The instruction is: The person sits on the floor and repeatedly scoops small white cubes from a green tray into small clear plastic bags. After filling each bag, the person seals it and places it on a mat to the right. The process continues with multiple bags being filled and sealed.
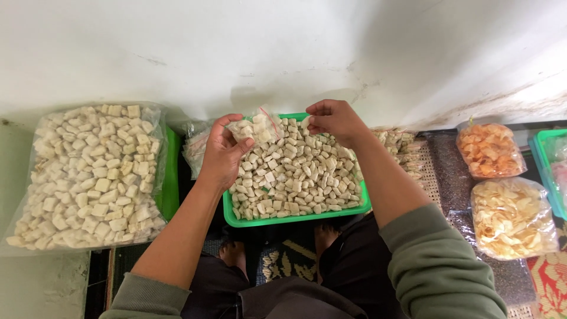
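A green tray (295, 219) in front of me is heaped with pale square crackers (295, 177). My left hand (221, 155) holds a small clear zip bag (255, 127) partly filled with those crackers, above the tray's far left corner. At the tray's far edge my right hand (336, 121) pinches a single cracker piece (305, 123) between its fingertips, close to the bag's mouth. Both sleeves are green.
A large clear bag of the same crackers (88, 177) lies at the left. Small filled bags (195, 147) sit behind the tray. At the right lie a bag of orange chips (489, 150), a bag of pale chips (511, 220) and another green tray (546, 171). A white wall (283, 53) stands behind.
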